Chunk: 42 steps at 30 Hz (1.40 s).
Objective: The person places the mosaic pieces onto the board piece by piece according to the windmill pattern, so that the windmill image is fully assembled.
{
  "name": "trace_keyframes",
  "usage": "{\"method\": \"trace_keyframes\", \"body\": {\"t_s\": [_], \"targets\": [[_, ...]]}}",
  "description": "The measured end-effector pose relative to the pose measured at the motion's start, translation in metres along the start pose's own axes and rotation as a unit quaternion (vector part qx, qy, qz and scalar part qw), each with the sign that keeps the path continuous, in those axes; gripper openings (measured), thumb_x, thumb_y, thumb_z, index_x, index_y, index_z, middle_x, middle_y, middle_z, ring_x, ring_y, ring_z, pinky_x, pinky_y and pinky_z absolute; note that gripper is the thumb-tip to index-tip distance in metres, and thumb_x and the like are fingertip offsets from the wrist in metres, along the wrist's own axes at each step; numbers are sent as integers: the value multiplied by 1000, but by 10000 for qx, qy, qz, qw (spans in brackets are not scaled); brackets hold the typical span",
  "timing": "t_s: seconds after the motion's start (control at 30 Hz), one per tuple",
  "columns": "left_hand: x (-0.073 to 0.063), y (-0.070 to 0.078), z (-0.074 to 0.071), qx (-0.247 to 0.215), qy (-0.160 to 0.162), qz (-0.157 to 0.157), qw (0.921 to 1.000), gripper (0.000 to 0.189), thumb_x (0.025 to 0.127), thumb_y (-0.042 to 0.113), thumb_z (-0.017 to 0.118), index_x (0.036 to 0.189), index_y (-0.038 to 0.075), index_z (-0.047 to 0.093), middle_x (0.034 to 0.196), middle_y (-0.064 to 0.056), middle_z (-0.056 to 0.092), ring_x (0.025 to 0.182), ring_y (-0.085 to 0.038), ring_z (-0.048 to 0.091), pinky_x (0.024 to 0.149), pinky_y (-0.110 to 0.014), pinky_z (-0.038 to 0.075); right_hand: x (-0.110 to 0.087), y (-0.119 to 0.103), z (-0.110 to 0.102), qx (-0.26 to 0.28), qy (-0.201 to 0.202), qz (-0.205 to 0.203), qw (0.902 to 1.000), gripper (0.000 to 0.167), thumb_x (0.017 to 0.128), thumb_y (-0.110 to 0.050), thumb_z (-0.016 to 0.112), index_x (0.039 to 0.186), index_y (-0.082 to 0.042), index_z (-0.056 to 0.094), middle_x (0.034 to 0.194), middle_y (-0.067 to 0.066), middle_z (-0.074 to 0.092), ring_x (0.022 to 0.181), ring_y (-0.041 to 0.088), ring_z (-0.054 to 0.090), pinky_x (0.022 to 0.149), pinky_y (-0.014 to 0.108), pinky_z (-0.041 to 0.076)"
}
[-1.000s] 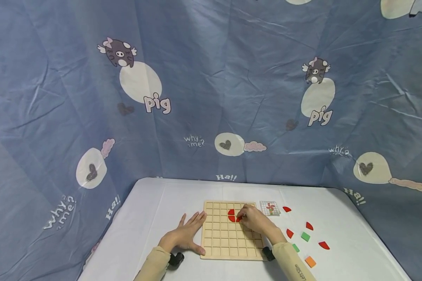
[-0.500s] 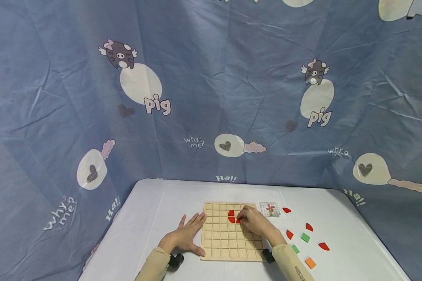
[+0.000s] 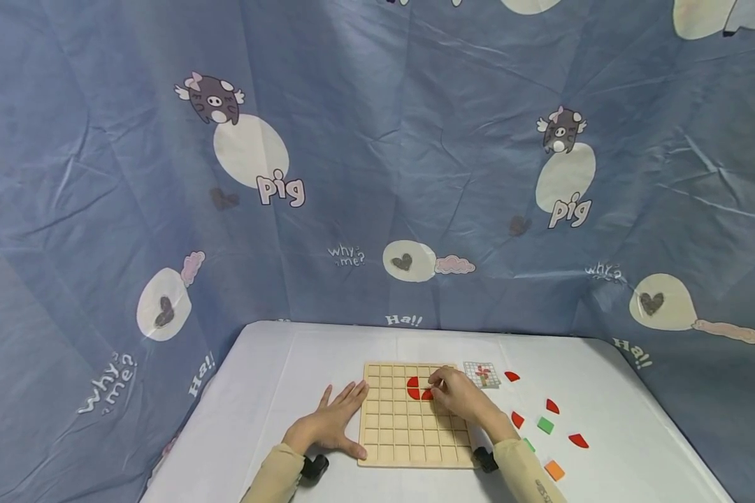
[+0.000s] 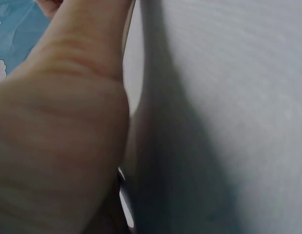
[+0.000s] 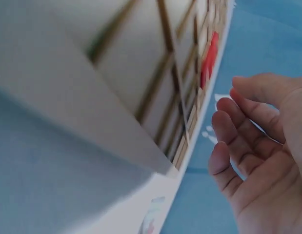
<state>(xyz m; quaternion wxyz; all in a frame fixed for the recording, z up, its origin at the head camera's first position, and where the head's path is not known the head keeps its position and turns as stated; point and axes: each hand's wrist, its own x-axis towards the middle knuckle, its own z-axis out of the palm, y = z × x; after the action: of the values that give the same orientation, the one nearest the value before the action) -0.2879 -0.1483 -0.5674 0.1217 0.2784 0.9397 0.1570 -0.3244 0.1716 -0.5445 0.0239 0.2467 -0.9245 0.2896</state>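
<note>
A wooden grid board (image 3: 409, 439) lies flat on the white table. Three red quarter-circle tiles lie near its top centre: a pair one above the other, with the upper tile (image 3: 413, 382) and, at lower right, a third tile (image 3: 426, 395). My right hand (image 3: 458, 392) hovers just right of that third tile. In the right wrist view its fingers (image 5: 236, 131) are loosely bent, with nothing showing between them and the thumb. My left hand (image 3: 330, 423) lies spread at the board's left edge, thumb by the lower-left corner. Mostly wrist and palm (image 4: 63, 126) fill the left wrist view.
A gridded picture card (image 3: 482, 375) lies right of the board. Farther right are several loose red quarter-circles (image 3: 579, 441), a green square (image 3: 545, 425), another green piece partly behind the right sleeve, and an orange square (image 3: 554, 470). A blue patterned curtain (image 3: 365, 175) stands behind the table.
My right hand has come off the third red tile, shifting slightly right, so more of that tile shows. The left hand stays in place.
</note>
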Motion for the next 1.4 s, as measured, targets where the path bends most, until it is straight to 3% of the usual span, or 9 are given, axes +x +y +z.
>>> {"method": "trace_keyframes", "body": {"t_s": [0.33, 0.77, 1.03, 1.4], "targets": [[2, -2, 2, -14, 3, 19, 10000, 131, 61, 73, 72, 156, 8, 8, 164, -7, 5, 151, -30, 5, 117, -64, -5, -11, 12, -35, 82, 362, 125, 9992, 6, 89, -10, 67, 95, -11, 66, 88, -8, 62, 78, 7, 54, 66, 21, 47], [2, 0, 0, -39, -65, 11, 10000, 131, 62, 73, 71, 156, 9, 7, 164, -8, 4, 151, -30, 4, 117, -65, -5, -35, 70, -83, 199, 1152, 814, 9898, 18, 80, 0, 66, 96, -6, 64, 87, 3, 63, 80, 14, 54, 64, 23, 44], [0, 0, 0, -27, -18, -9, 10000, 130, 62, 72, 72, 156, 8, 8, 164, -9, 6, 151, -31, 6, 117, -65, -4, -45, 99, -99, 167, 953, 1044, 9898, 23, 81, 6, 63, 103, -1, 63, 96, 14, 65, 86, 19, 57, 67, 25, 48], [0, 1, -1, -52, -44, -8, 10000, 129, 64, 71, 72, 156, 9, 7, 164, -8, 5, 151, -30, 5, 117, -65, -4, -46, 122, -98, 263, 656, 1393, 9877, 28, 79, 4, 64, 107, 2, 64, 98, 14, 64, 88, 21, 57, 68, 29, 48]]}}
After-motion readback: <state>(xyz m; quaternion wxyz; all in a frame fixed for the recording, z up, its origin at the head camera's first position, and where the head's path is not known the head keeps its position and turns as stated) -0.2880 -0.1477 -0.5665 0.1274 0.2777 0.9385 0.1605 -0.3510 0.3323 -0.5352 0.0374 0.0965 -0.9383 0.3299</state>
